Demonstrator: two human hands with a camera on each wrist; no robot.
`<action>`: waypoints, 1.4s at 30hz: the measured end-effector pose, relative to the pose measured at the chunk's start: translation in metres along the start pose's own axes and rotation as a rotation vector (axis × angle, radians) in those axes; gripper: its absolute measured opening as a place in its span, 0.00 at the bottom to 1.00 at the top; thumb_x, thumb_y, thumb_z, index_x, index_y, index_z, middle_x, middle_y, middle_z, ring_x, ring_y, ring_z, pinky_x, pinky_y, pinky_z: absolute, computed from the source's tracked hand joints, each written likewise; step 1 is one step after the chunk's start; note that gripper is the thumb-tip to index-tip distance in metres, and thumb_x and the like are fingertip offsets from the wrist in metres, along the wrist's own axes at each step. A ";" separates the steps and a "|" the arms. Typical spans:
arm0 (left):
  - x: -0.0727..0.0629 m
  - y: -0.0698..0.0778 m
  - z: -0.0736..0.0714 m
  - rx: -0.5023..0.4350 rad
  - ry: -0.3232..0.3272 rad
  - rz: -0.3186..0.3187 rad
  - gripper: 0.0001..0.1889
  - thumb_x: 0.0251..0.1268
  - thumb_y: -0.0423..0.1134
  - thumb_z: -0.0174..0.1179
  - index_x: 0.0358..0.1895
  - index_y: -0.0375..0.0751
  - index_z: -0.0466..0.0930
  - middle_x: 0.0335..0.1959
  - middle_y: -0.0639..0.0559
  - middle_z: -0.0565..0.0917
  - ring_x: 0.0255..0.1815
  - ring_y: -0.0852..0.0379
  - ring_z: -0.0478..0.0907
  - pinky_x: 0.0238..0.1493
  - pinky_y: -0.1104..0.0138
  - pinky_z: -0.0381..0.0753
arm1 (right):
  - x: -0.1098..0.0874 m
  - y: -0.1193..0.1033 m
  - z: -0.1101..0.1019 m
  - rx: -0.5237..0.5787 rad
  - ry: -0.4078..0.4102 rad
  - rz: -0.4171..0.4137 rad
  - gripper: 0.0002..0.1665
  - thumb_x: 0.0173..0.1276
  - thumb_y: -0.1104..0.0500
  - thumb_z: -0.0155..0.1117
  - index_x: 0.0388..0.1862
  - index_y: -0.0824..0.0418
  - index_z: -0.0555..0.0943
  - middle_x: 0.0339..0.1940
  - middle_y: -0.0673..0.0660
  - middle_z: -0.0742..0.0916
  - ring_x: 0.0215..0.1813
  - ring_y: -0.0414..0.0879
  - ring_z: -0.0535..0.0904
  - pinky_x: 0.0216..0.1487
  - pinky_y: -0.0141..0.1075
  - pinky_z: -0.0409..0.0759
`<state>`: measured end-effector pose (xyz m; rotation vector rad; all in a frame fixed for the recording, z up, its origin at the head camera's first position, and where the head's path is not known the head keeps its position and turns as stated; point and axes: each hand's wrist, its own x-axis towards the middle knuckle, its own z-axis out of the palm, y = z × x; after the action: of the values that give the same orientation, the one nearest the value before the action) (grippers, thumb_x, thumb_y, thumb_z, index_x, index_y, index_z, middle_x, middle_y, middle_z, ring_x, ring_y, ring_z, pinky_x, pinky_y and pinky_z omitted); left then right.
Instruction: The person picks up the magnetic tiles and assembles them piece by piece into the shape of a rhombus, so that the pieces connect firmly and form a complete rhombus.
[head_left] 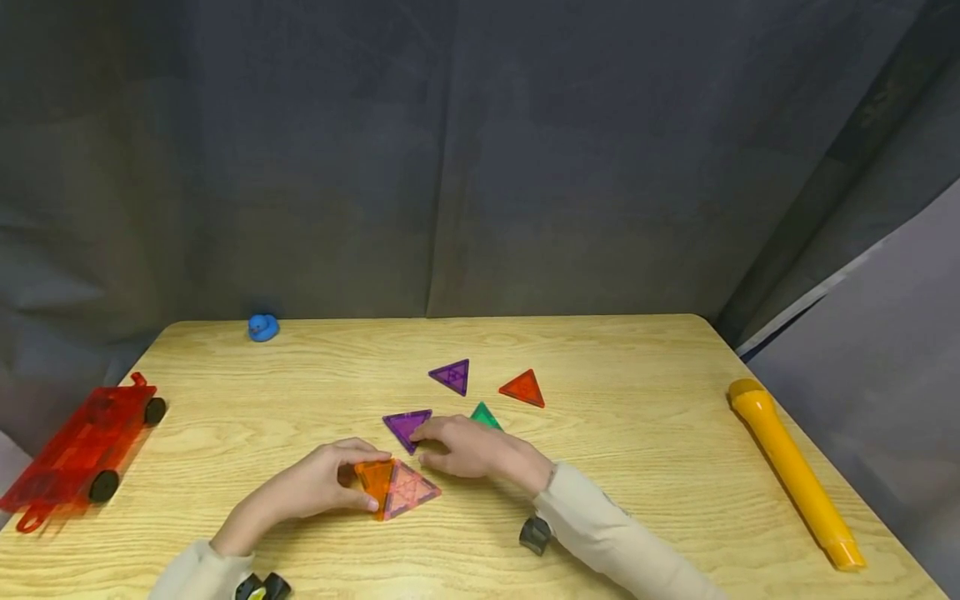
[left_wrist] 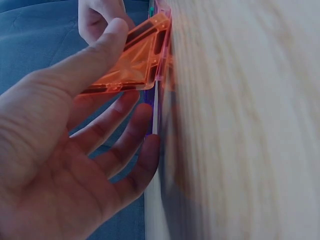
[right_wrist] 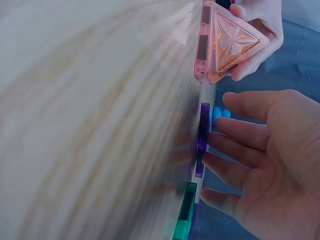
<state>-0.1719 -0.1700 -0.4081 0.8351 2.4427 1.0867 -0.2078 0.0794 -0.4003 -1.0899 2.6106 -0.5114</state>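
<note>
My left hand (head_left: 322, 479) pinches an orange translucent triangle tile (head_left: 372, 477) between thumb and fingers. In the left wrist view that orange tile (left_wrist: 131, 65) is tilted up off the table, one edge against a pink triangle tile (head_left: 412, 490). The right hand (head_left: 472, 446) reaches over a purple triangle tile (head_left: 402, 423) that lies flat, fingertips right at its edge. In the right wrist view the fingers (right_wrist: 235, 145) are spread and loosely bent beside the purple tile (right_wrist: 202, 132). A green triangle tile (head_left: 486, 415) lies partly hidden behind the right hand.
Farther back lie another purple triangle tile (head_left: 453, 377) and a red one (head_left: 525, 388). A red translucent wheeled car base (head_left: 82, 442) stands at the left edge, a blue rubber duck (head_left: 262, 327) at the back left. A yellow-orange tube (head_left: 795, 471) lies along the right side.
</note>
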 end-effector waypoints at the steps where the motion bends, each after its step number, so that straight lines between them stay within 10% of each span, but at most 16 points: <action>1: 0.000 0.000 0.000 -0.001 -0.001 0.000 0.32 0.55 0.48 0.68 0.62 0.36 0.74 0.56 0.43 0.75 0.52 0.49 0.73 0.46 0.66 0.76 | 0.000 0.000 0.000 0.003 0.008 -0.004 0.22 0.73 0.54 0.54 0.64 0.59 0.74 0.62 0.55 0.79 0.64 0.47 0.73 0.65 0.36 0.69; 12: 0.000 0.000 0.000 0.011 -0.002 0.010 0.32 0.55 0.49 0.68 0.61 0.36 0.75 0.56 0.44 0.76 0.51 0.50 0.73 0.46 0.66 0.76 | 0.015 0.010 -0.004 0.064 0.166 0.007 0.28 0.65 0.55 0.66 0.62 0.62 0.75 0.60 0.57 0.80 0.62 0.48 0.74 0.64 0.38 0.70; 42: 0.000 0.001 -0.001 -0.009 -0.003 -0.002 0.31 0.55 0.48 0.69 0.61 0.37 0.75 0.56 0.43 0.76 0.49 0.53 0.73 0.45 0.66 0.77 | 0.032 0.013 0.000 0.101 0.140 0.107 0.38 0.52 0.52 0.77 0.62 0.58 0.76 0.48 0.55 0.74 0.49 0.44 0.69 0.53 0.33 0.72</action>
<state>-0.1718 -0.1701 -0.4070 0.8307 2.4336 1.0937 -0.2378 0.0647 -0.4092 -0.9080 2.7110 -0.7104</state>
